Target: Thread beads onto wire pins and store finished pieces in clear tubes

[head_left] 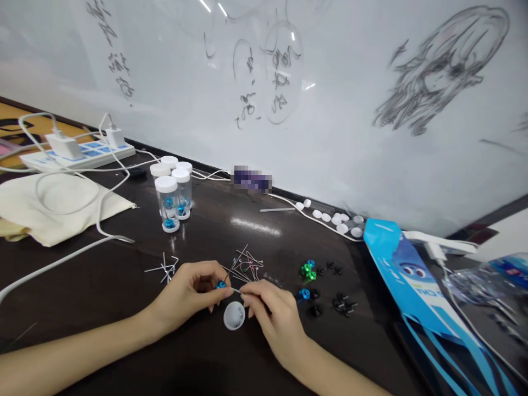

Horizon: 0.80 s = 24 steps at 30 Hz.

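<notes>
My left hand [190, 290] pinches a small blue bead [221, 285] between thumb and fingers. My right hand [275, 314] pinches a thin metal pin [235, 290] whose tip meets the bead. Just below the two hands a white round cap [234, 316] lies on the dark table [103, 286]. A pile of thin metal pins [246, 263] lies just beyond the hands. A smaller bunch of pins [165, 269] lies to the left.
Clear vials with white lids [172, 192] holding blue beads stand at the back left. Green and blue beads [307, 271] and small black parts [342, 303] lie to the right. A blue package [406, 275], a power strip [78, 153], white cables and a cream cloth [53, 206] surround the area. A whiteboard [330, 82] stands behind.
</notes>
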Each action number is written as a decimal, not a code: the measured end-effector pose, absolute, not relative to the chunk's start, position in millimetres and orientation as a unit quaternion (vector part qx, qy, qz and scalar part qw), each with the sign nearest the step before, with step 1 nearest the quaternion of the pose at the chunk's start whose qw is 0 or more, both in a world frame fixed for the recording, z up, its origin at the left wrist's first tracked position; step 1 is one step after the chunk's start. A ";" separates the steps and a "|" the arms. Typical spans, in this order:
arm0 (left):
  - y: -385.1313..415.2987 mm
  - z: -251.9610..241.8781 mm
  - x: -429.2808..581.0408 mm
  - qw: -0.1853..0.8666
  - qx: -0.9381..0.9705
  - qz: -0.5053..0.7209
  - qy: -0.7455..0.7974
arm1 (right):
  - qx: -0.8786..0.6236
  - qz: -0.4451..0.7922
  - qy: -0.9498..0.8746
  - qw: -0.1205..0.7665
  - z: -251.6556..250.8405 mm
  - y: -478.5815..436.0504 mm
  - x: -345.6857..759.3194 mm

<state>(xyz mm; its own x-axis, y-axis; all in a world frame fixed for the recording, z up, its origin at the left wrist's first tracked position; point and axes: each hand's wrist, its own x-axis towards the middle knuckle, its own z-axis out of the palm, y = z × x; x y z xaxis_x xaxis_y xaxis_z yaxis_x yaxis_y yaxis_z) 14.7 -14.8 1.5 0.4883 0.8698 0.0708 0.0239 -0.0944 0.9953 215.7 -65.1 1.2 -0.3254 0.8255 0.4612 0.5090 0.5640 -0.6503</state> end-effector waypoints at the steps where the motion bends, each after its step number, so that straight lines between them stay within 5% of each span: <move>1: -14.8 1.5 14.7 0.576 0.642 0.368 0.348 | -0.426 0.175 -0.793 0.399 1.3 -64.7 215.2; 24: -17.5 1.8 14.3 0.598 0.643 0.360 0.315 | -0.364 0.048 -0.835 0.409 5.2 -66.7 215.0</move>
